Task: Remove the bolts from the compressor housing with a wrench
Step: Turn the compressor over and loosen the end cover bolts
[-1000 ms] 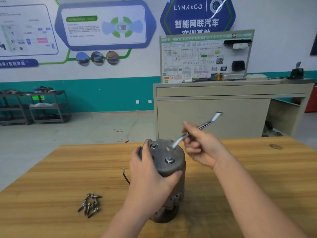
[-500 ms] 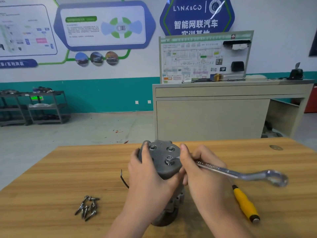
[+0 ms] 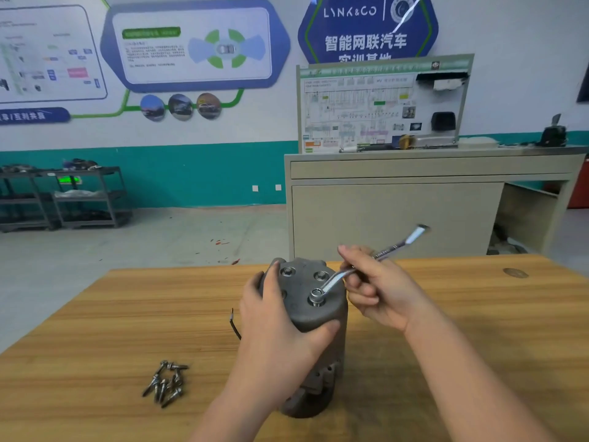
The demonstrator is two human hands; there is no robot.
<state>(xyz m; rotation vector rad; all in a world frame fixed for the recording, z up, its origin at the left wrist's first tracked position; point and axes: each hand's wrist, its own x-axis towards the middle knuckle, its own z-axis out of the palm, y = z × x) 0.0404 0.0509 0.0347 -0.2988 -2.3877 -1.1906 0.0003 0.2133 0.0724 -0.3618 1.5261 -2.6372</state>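
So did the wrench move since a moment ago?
Yes. The wrench swung from pointing right over the table to pointing up and away, its ring staying on the housing's front bolt.

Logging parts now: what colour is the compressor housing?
Dull dark grey, the compressor housing, seen in the head view.

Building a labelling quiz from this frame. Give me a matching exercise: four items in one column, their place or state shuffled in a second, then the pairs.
Items
1. wrench
2. compressor housing
3. loose bolts
4. black wire

States
A. lying in a pile on the wooden table, left of the housing
B. standing upright, gripped by the left hand
C. ring end seated on the nearest top bolt, held by the right hand
D. poking out beside the left hand

Pairs: 1-C, 2-B, 3-A, 4-D
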